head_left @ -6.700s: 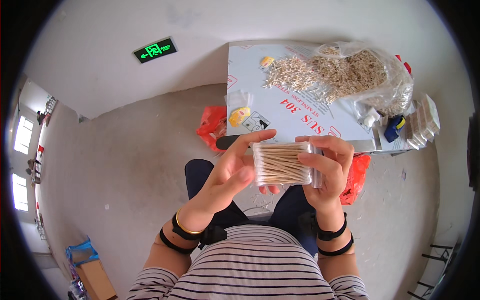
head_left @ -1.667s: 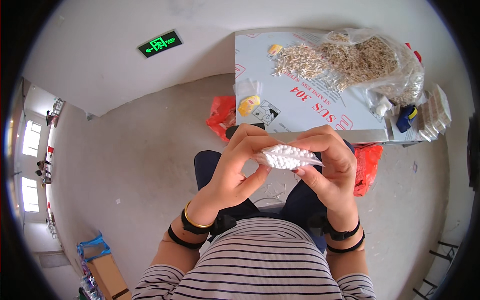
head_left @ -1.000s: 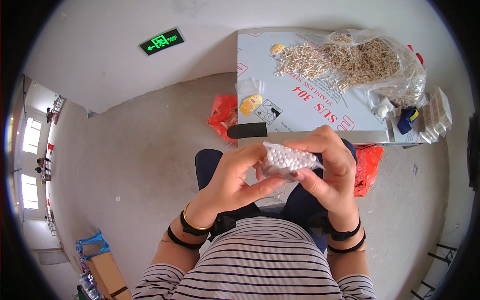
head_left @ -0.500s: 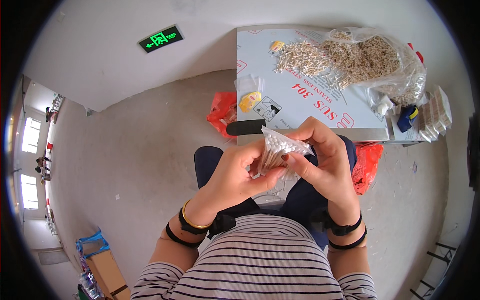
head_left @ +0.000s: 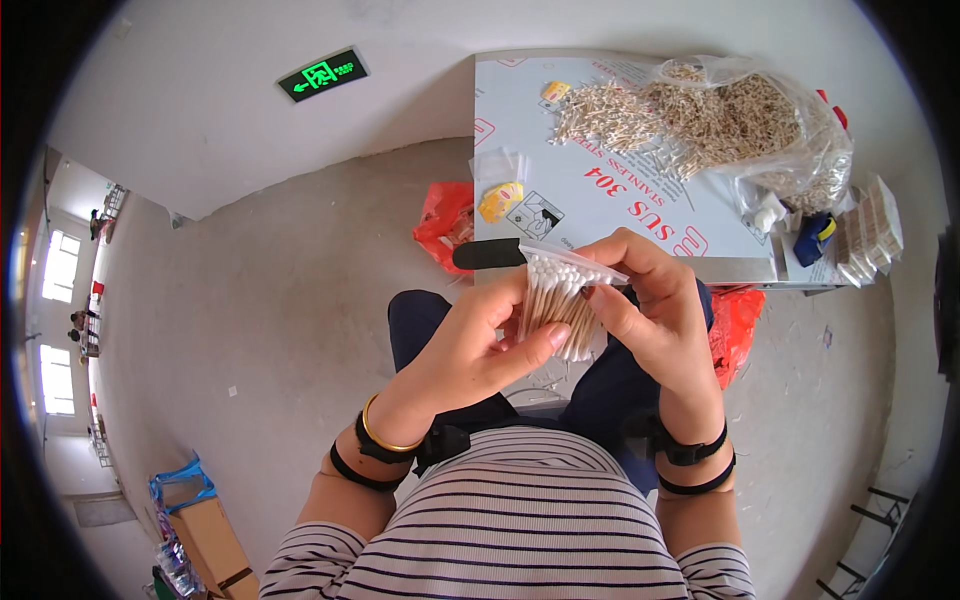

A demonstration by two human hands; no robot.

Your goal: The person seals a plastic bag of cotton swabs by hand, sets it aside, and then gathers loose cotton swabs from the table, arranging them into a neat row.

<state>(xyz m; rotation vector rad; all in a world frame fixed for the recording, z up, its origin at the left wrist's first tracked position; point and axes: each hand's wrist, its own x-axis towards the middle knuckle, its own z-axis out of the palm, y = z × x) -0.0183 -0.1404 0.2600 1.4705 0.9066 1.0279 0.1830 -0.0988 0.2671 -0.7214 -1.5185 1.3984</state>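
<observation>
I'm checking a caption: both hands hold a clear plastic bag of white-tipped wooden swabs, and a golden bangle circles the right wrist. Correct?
Wrong wrist: in the head view, the golden bangle circles the left wrist. Left hand and right hand do hold the clear plastic bag.

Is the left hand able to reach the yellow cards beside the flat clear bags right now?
Probably not while the left hand helps hold the bag of cotton swabs; the yellow cards themselves look uncovered.
</observation>
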